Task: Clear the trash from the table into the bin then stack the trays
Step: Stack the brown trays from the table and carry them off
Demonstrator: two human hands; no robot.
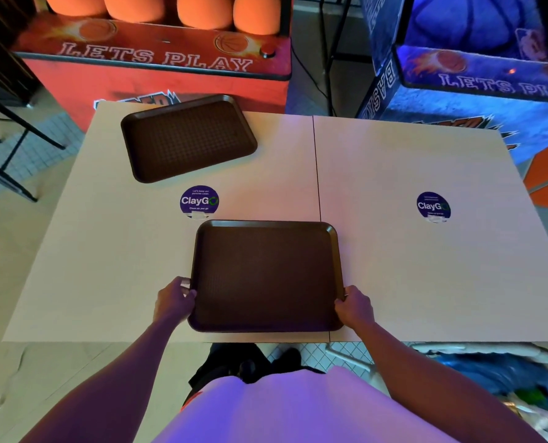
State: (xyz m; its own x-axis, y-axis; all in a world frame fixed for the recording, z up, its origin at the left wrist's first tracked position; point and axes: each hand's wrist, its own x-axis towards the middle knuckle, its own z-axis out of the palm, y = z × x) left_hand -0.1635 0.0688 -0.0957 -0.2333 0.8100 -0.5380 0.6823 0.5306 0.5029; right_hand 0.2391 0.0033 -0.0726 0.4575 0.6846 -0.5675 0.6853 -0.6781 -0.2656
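Left hand [174, 298] is wrapped round the left rim of the near brown tray [264, 276], thumb on top and fingers curled under the edge, w/ something small and pale showing between the fingers, can't tell what it is. Right hand [355, 306] does the same on the right rim, thumb over the lip, rest of the fingers hidden under it. So both hands are gripping that one tray by its short sides, down near the corners closest to the person. Tray is empty and sits square-ish at the front edge of the pale table [410, 270], straddling the dark seam [316, 174] where the two tabletops meet; can't tell if it's lifted or flat on the surface. Just past its far left corner there's a round purple ClayGo sticker [199, 201], and a second ClayGo sticker [433, 206] is well apart on the right tabletop. Further back on the left half is the other brown tray [188, 137], also empty, turned at an angle, nowhere near the first one, so not stacked. Bin [502, 375] w/ a blue liner and some trash in it is on the floor at the person's right, below the table edge. Behind the table: an orange basketball arcade machine [157, 59] and a blue one [477, 78], both reading LETS PLAY.
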